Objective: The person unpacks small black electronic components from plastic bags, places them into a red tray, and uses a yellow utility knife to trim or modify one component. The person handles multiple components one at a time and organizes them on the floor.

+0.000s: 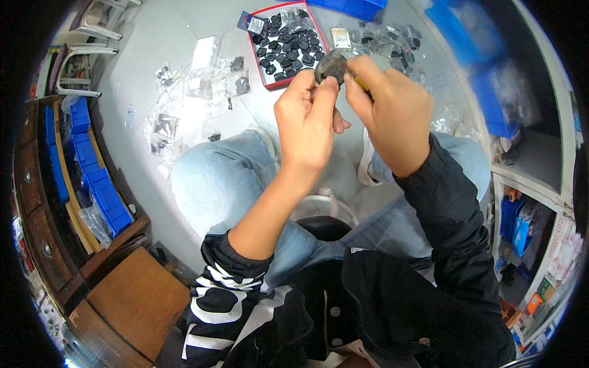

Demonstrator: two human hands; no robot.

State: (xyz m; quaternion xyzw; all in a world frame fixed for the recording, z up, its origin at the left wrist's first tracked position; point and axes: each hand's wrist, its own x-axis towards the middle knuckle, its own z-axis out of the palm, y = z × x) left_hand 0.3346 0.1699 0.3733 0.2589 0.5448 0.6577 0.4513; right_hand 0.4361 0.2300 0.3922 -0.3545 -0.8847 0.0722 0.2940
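My left hand (310, 116) pinches a dark grey, rounded piece (332, 64) between thumb and fingers, above the floor in front of my knees. What exactly the piece is cannot be made out. Close against it, my right hand (392, 104) is closed round a thin tool with a yellow handle (363, 83), mostly hidden by the fingers; its tip does not show. Just beyond my left hand lies a shallow red-rimmed box (268, 78) holding many small black plastic casings (285, 46) that look like key fobs.
Clear plastic bags of small parts (215, 80) lie on the grey tiled floor (184, 24) to the left, more bags (392, 46) to the right. Blue bins (104, 190) line the wooden drawers at left. A shelf unit (527, 190) stands at right, white chair legs (80, 76) far left.
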